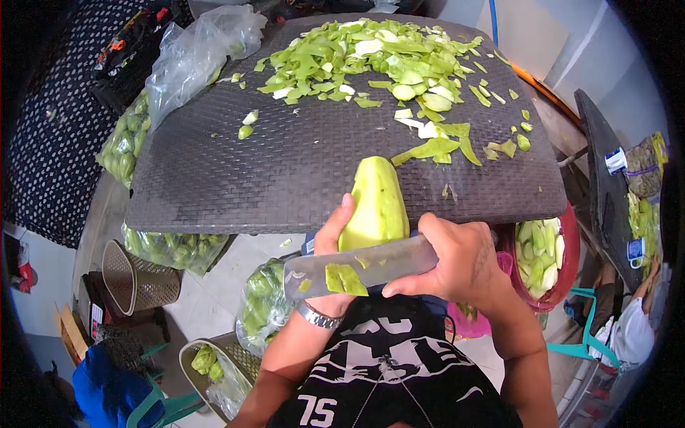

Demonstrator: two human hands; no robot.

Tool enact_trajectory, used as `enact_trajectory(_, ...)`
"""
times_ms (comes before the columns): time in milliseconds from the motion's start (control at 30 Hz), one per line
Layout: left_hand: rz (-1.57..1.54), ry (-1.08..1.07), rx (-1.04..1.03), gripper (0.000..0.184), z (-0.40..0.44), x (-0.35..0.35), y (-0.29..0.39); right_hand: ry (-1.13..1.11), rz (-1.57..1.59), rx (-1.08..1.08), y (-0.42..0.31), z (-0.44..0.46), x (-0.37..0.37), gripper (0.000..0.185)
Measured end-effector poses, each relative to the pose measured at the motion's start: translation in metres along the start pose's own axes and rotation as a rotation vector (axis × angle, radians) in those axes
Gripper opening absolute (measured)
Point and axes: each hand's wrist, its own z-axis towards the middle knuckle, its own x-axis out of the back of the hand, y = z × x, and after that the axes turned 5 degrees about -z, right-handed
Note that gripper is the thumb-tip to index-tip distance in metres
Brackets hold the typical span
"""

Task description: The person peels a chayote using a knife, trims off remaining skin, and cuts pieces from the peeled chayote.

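My left hand [331,234] holds a peeled, pale green chayote [377,200] upright at the near edge of the woven table, its narrower end pointing away from me. The left fingers are mostly hidden behind the knife and the chayote. A wide-bladed knife [389,264] lies across in front of it, gripped in my closed right hand [457,258]. Bits of green peel [345,279] stick to the blade. Loose peelings [435,148] lie on the table just beyond the chayote.
A large heap of peelings [371,57] covers the far side of the dark table [285,171]. Below right stands a red basin [567,264] with peeled pieces. Bags of green vegetables [262,307] and a woven bin [146,278] stand left. Another person [631,332] sits at right.
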Motion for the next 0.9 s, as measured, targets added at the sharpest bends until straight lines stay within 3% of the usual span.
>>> enact_trajectory(300, 0.251, 0.024, -0.032, 0.061, 0.002, -0.009, -0.003, 0.072, -0.037, 0.034, -0.008, -0.002, 0.003, 0.078)
enact_trajectory(633, 0.096, 0.03, -0.062, 0.068, -0.005, -0.009, 0.006, 0.017, -0.031, -0.035, 0.028, -0.001, 0.0, 0.076)
enact_trajectory(767, 0.274, 0.015, -0.064, 0.072, 0.0, 0.001, -0.002, 0.016, 0.016, -0.004, 0.023, 0.002, 0.007, 0.076)
enact_trajectory(900, 0.213, -0.03, -0.044, 0.071, -0.003, -0.003, 0.006, -0.026, -0.022, -0.077, 0.044, -0.001, 0.006, 0.076)
